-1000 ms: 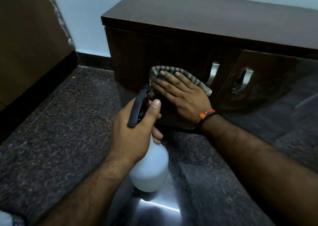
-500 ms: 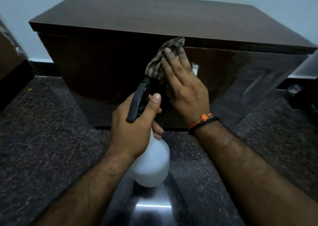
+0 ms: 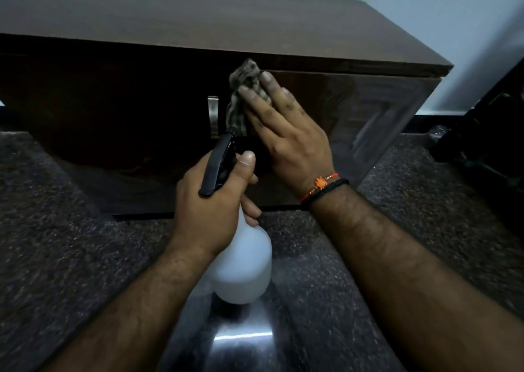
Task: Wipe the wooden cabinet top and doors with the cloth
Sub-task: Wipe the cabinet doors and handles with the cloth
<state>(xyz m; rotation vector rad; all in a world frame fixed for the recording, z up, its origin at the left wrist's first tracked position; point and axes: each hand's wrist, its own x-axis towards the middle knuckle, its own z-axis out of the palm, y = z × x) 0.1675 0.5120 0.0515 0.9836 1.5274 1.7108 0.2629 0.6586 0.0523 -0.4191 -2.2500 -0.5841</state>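
A dark wooden cabinet (image 3: 198, 17) with a flat top fills the upper half of the head view. Its two doors (image 3: 368, 110) meet near a metal handle (image 3: 212, 113). My right hand (image 3: 283, 133) presses a checked grey cloth (image 3: 243, 88) flat against the top of the right door, fingers straight, just under the cabinet's top edge. My left hand (image 3: 212, 201) grips the neck of a white spray bottle (image 3: 241, 266) with a black trigger head (image 3: 218, 164), held in front of the doors. The right door's handle is hidden behind my hand.
Dark speckled stone floor (image 3: 71, 244) surrounds the cabinet, with a polished strip reflecting light near me. A pale wall (image 3: 425, 8) stands behind. A dark object (image 3: 487, 133) sits on the floor at the right, close to the cabinet's side.
My right hand has slid the cloth from the lower left door up and right to the top of the right door. The view has swung rightward. My left hand keeps holding the bottle.
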